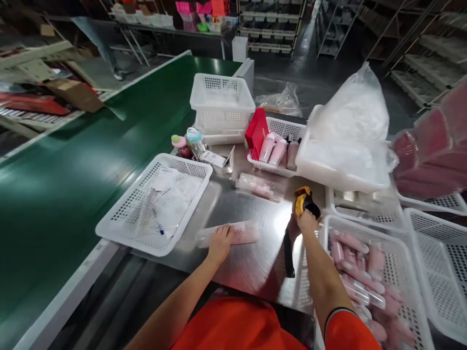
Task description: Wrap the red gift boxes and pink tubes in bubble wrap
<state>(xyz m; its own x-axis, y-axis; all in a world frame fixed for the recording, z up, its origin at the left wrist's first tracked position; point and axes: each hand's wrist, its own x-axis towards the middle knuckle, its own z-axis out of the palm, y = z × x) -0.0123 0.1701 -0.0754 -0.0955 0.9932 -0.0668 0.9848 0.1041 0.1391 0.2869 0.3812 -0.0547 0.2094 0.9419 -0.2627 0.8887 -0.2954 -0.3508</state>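
My left hand (220,241) is closed over a bubble-wrapped pink bottle (245,233) that lies on its side on the metal table (260,265). My right hand (307,221) grips a yellow and black tape dispenser (302,198), held right of the bottle. A second bubble-wrapped bottle (260,186) lies farther back on the tabletop. Beside my right forearm is a long black object (289,255) whose kind I cannot make out. Several pink bottles in clear wrap fill the white basket (408,272) at the right.
To the left, a white basket (120,214) holds clear plastic packets, next to a green conveyor belt (65,184). White baskets (223,104) stand stacked at the back, near two small drink bottles (195,140). A red bag (257,129) leans in another basket. A big plastic bag (353,112) stands at the back right.
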